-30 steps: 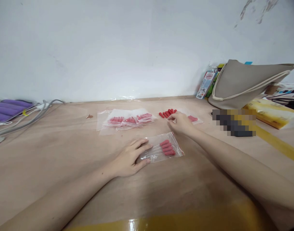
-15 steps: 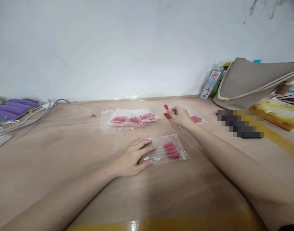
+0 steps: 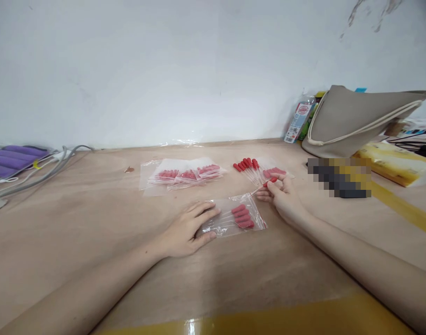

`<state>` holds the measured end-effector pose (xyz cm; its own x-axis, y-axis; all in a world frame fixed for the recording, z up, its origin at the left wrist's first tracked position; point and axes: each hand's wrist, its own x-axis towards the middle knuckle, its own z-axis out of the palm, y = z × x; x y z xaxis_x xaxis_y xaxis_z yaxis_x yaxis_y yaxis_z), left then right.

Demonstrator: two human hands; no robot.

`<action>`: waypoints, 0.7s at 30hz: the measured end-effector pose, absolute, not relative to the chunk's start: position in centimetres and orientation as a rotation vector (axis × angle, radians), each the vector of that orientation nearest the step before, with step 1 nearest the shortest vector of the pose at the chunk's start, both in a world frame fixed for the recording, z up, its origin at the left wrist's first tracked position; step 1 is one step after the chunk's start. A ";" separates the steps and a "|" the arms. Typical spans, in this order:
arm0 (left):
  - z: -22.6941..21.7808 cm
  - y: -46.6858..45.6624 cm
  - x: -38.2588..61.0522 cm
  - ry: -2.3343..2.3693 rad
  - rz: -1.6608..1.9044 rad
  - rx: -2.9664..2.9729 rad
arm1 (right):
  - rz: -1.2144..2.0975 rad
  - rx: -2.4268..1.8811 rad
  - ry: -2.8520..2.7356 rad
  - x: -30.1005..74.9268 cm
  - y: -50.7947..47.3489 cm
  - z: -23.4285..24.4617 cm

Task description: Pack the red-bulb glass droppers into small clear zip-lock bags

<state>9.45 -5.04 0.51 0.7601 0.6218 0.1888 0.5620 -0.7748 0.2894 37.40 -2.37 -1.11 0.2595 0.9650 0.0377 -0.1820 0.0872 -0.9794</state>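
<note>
My left hand (image 3: 188, 230) lies with its fingers spread, the tips resting on the left end of a clear zip bag (image 3: 219, 227). Inside that bag several droppers with red bulbs (image 3: 243, 216) lie side by side. Close to the bag's right-hand mouth, my right hand (image 3: 284, 195) pinches one dropper (image 3: 269, 182) by its red bulb, its thin tube pointing left and down. Behind my right hand, several loose droppers (image 3: 247, 165) are fanned out on the table. Beside them, a filled bag of droppers (image 3: 273, 172) is partly covered by my fingers.
Overlapping filled zip bags (image 3: 188, 174) lie left of the loose droppers. To the right are a grey-beige bag (image 3: 359, 121), a yellow pack (image 3: 401, 163), a bottle (image 3: 298, 118) and a blurred dark object (image 3: 341, 179). Cables (image 3: 59, 163) and purple rolls (image 3: 15, 160) sit far left.
My right hand has come from the loose droppers toward the bag's mouth, now holding one dropper. My left hand has stayed on the bag. The view has shifted slightly.
</note>
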 end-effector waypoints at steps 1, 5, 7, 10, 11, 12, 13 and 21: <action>0.5 -5.0 9.5 0.930 0.408 2.738 | 1.120 -1.104 -0.894 37.2 -2.6 -1.2; 0.5 -5.0 9.4 0.932 0.410 2.731 | 1.252 -1.092 -0.995 37.0 -3.6 -1.3; 0.4 -5.0 9.4 0.936 0.412 2.730 | 1.277 -1.142 -1.124 37.4 -4.0 -1.1; 0.5 -5.1 9.5 0.923 0.414 2.725 | 1.346 -1.206 -1.314 38.1 -3.9 -0.6; 0.6 -5.1 9.5 0.919 0.414 2.722 | 1.380 -1.219 -1.362 38.4 -3.8 -0.4; 0.6 -5.1 9.5 0.919 0.414 2.720 | 1.411 -1.226 -1.400 38.5 -3.6 -0.3; 0.7 -5.1 9.6 0.921 0.413 2.717 | 1.435 -1.230 -1.429 38.7 -3.4 -0.2; 0.6 -5.1 9.6 0.906 0.434 2.719 | 1.385 -1.354 -1.494 37.2 -3.1 0.2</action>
